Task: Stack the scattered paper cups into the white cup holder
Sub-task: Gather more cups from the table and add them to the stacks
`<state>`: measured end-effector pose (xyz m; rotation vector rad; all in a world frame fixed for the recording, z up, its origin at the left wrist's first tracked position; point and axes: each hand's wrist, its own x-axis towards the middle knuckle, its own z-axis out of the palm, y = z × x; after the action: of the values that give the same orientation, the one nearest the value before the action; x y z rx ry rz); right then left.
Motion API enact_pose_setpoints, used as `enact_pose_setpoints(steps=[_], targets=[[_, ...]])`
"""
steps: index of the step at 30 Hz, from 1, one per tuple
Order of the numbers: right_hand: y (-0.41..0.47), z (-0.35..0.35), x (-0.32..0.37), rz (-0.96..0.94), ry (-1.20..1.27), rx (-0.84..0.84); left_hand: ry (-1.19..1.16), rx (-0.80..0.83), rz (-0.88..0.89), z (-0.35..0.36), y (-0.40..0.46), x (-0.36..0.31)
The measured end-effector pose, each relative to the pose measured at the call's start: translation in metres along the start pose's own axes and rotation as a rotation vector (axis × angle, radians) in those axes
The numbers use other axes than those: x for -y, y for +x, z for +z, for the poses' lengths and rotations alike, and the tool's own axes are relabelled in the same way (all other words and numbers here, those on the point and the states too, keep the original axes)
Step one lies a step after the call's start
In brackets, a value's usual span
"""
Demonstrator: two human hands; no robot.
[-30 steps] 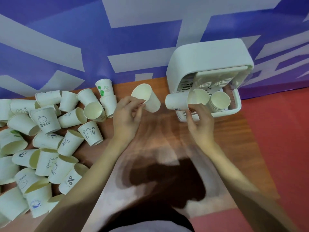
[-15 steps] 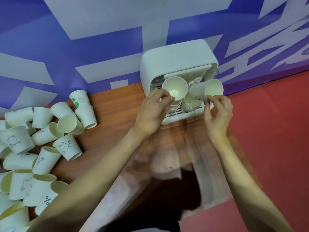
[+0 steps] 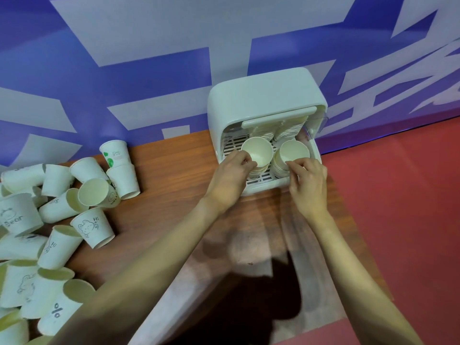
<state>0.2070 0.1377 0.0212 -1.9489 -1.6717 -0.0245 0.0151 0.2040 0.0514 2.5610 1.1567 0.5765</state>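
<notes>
You're seating two cups at once: your left hand (image 3: 230, 174) pinches the left cup (image 3: 257, 152), your right hand (image 3: 308, 181) the right cup (image 3: 293, 152), both atop stacks inside the white cup holder (image 3: 263, 100), upper right. Next, release and reach for the scattered cups (image 3: 62, 215) at left

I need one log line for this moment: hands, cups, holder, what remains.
left hand: pinches left cup | right hand: pinches right cup | both on stacks in holder | loose cups remain on table

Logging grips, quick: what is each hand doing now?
Left hand: pinches left white paper cup.
Right hand: pinches right white paper cup.
</notes>
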Motion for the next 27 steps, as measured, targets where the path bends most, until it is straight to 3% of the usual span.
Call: enact_pose_setpoints(steps=[8,14,22,27], targets=[[0.003,0.010,-0.006,0.092,-0.069,0.191,-0.018,0.130,-0.063,0.017,0.005,0.002],[0.003,0.013,-0.004,0.126,-0.062,0.239,-0.057,0.193,-0.087,0.025,0.004,0.002],[-0.009,0.006,0.038,0.024,0.107,0.076,-0.066,-0.040,-0.142,0.006,-0.034,0.018],[-0.029,0.030,0.091,-0.131,0.191,0.174,-0.025,-0.056,-0.337,-0.022,-0.102,0.056]])
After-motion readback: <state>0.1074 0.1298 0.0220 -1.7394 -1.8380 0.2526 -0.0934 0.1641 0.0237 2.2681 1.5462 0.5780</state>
